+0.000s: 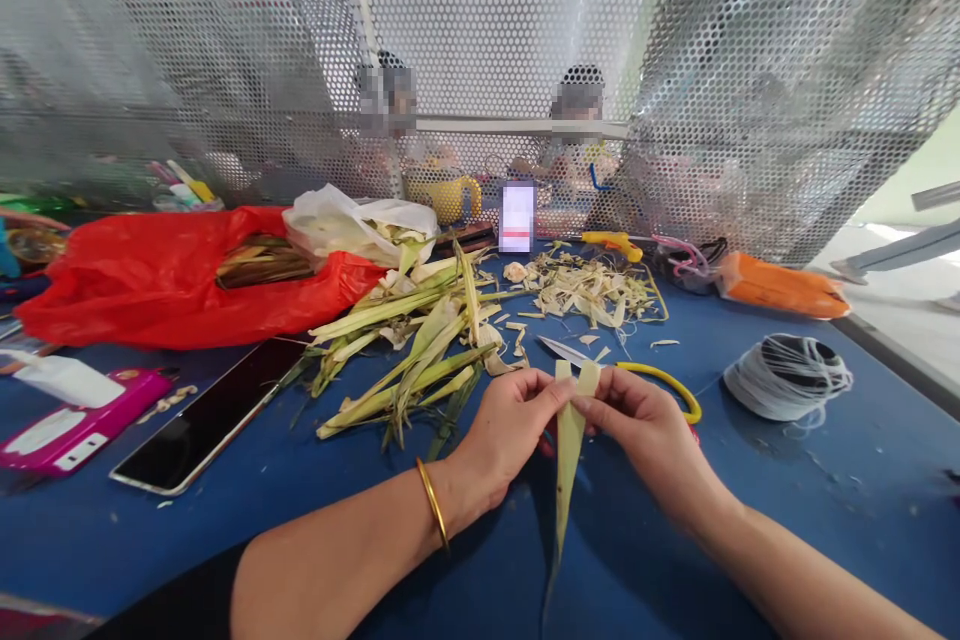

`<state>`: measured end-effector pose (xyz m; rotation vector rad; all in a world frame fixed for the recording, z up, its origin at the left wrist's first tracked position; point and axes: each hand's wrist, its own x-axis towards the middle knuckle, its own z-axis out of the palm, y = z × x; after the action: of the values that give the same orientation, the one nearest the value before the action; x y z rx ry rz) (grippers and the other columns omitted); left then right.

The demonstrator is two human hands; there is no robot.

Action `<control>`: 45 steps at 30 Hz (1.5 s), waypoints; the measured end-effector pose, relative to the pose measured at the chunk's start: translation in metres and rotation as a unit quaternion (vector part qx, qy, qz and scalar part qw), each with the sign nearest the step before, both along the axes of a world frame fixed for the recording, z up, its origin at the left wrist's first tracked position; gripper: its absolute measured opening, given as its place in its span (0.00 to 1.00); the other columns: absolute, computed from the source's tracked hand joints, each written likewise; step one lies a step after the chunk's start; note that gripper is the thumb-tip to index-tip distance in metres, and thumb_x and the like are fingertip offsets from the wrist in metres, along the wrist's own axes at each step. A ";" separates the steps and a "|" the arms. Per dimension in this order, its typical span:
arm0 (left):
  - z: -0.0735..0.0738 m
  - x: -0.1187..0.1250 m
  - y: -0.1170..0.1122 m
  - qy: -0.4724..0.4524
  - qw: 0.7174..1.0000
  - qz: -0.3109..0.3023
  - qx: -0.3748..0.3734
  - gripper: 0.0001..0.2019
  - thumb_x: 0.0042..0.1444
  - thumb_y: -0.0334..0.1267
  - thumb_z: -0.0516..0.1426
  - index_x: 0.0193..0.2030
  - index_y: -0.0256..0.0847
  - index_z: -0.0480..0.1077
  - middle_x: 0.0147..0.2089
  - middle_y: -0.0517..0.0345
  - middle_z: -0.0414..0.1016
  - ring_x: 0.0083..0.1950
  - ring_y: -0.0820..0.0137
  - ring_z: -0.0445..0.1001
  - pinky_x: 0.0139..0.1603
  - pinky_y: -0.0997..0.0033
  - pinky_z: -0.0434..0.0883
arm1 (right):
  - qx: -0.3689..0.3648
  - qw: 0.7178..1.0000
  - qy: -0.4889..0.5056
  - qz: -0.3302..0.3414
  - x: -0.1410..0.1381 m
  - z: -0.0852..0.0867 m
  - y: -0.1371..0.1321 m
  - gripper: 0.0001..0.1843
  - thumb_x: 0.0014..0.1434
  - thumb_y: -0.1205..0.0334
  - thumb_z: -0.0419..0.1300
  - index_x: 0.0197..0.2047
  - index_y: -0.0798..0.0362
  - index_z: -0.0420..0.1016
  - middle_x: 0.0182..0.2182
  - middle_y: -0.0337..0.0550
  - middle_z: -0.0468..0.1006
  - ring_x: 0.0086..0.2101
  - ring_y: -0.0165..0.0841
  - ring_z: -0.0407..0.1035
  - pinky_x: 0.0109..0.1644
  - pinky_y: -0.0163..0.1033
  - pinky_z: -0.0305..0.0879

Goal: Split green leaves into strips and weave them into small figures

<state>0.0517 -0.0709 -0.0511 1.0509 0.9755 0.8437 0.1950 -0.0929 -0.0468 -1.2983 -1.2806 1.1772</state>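
Observation:
Between my two hands is a pale green corn husk leaf (568,445), its wide end up and its narrow tip hanging down toward me. My left hand (517,425) pinches the upper left part between thumb and finger. With thumb and fingertips, my right hand (637,420) grips the upper right part, where the leaf's top shows two separate ends. Just beyond my fingers lie scissors with a yellow handle (667,378), partly hidden by my right hand. Loose husk leaves (420,360) are heaped to the left of my hands.
Husk scraps (592,288) lie ahead, near a yellow glue gun (615,244) and an upright phone (517,217). On the right are a grey string spool (787,378) and an orange packet (784,286). Leftward sit a red bag (172,270), a dark phone (217,415) and a magenta tissue pack (90,420).

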 end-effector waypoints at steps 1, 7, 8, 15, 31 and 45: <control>0.000 0.000 0.000 -0.002 1.000 -0.005 -0.002 0.16 0.50 0.50 0.60 0.27 0.38 0.68 0.21 0.62 0.69 0.22 0.76 0.66 0.21 0.78 0.63 | 0.006 1.000 -0.008 -0.002 0.001 -0.001 0.000 0.20 0.48 0.46 0.67 0.25 0.53 0.67 0.21 0.35 0.67 0.24 0.28 0.60 0.28 0.34 0.59; -0.004 0.002 -0.001 0.006 1.000 0.024 -0.006 0.14 0.49 0.47 0.60 0.25 0.38 0.66 0.19 0.65 0.65 0.19 0.78 0.62 0.19 0.79 0.61 | 0.120 0.986 -0.113 -0.013 0.005 -0.003 -0.005 0.14 0.55 0.53 0.62 0.26 0.52 0.66 0.22 0.35 0.65 0.25 0.29 0.58 0.29 0.34 0.57; -0.004 0.002 0.000 0.006 1.000 0.028 -0.007 0.14 0.49 0.47 0.60 0.25 0.38 0.66 0.19 0.66 0.64 0.19 0.78 0.61 0.19 0.79 0.60 | 0.133 0.983 -0.129 -0.018 0.005 -0.003 -0.006 0.13 0.55 0.54 0.62 0.26 0.51 0.66 0.22 0.35 0.65 0.25 0.29 0.58 0.29 0.34 0.57; -0.002 0.000 0.001 0.016 0.999 0.043 0.014 0.15 0.49 0.49 0.60 0.27 0.38 0.68 0.21 0.64 0.66 0.21 0.77 0.63 0.19 0.78 0.59 | -0.006 0.999 0.013 0.047 -0.003 0.001 -0.005 0.17 0.48 0.48 0.67 0.29 0.53 0.70 0.23 0.37 0.71 0.25 0.30 0.65 0.30 0.36 0.63; -0.004 0.001 0.001 0.005 0.999 0.045 -0.020 0.15 0.48 0.48 0.61 0.25 0.38 0.66 0.19 0.66 0.64 0.19 0.78 0.61 0.18 0.78 0.59 | 0.063 0.998 -0.008 0.007 0.001 0.000 -0.007 0.12 0.51 0.54 0.66 0.30 0.51 0.71 0.25 0.38 0.73 0.29 0.33 0.68 0.35 0.38 0.65; -0.003 0.001 0.001 0.018 0.999 0.029 -0.008 0.11 0.49 0.44 0.59 0.27 0.37 0.68 0.21 0.64 0.66 0.21 0.77 0.62 0.20 0.79 0.60 | 0.090 0.990 -0.106 0.024 0.006 -0.008 -0.007 0.10 0.57 0.55 0.60 0.30 0.53 0.70 0.28 0.41 0.76 0.31 0.34 0.69 0.34 0.37 0.66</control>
<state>0.0522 -0.0703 -0.0542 1.0304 1.0454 0.8665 0.2006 -0.0997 -0.0553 -1.2893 -1.5434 0.9507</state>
